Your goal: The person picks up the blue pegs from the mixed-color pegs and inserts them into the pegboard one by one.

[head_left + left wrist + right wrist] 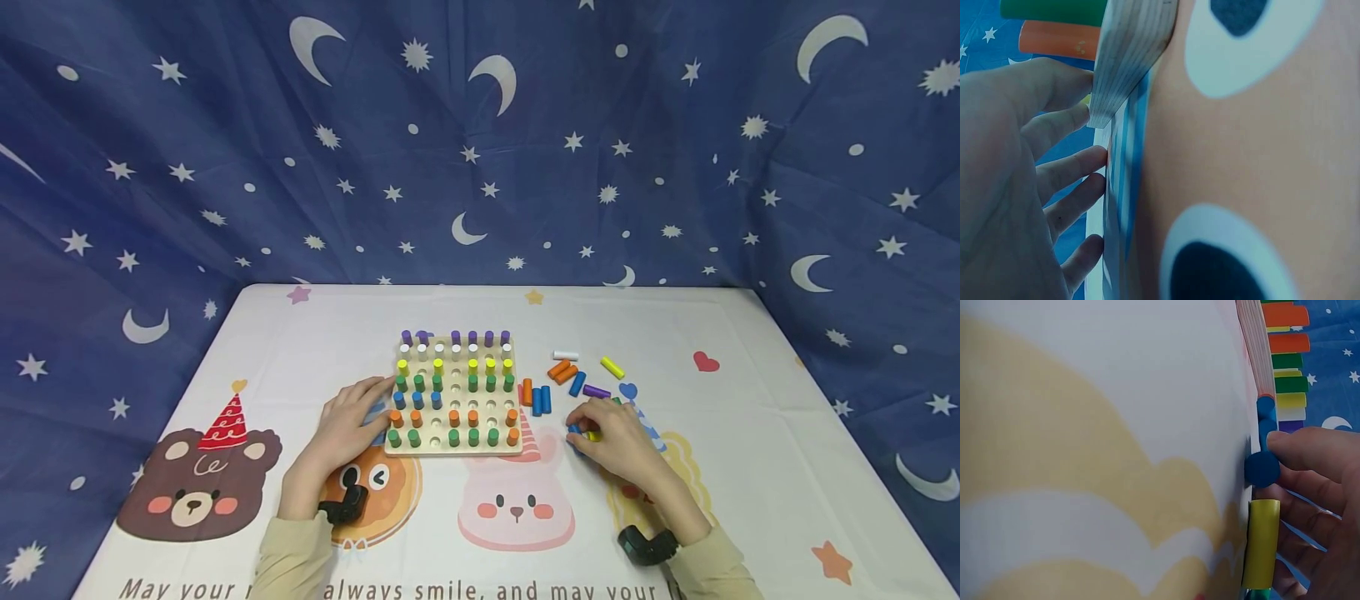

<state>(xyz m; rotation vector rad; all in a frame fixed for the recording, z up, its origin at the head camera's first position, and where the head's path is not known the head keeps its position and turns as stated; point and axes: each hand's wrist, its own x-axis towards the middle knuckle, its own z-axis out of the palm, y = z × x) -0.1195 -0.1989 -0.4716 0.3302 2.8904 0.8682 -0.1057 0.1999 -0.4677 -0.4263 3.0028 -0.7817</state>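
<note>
A wooden pegboard point(453, 452) bears rows of upright purple, white, yellow, green, blue and orange pegs, with some holes bare between them. My left hand point(351, 423) rests at its left side, fingers spread loosely; in the left wrist view the thumb and forefinger touch the board's edge point(1129, 59). To the right of the board, my right hand point(611, 433) pinches a blue peg point(1262, 469) between thumb and forefinger, low over the tablecloth. A yellow peg point(1262, 544) lies beneath its other fingers, partly covered in the head view.
Loose pegs lie between the board and my right hand: two blue ones side by side, an orange peg point(527, 392), a purple peg point(597, 391) and several others. Farther back are a white peg point(566, 356) and a yellow one point(612, 367). A starry blue curtain point(540, 192) hangs behind the table.
</note>
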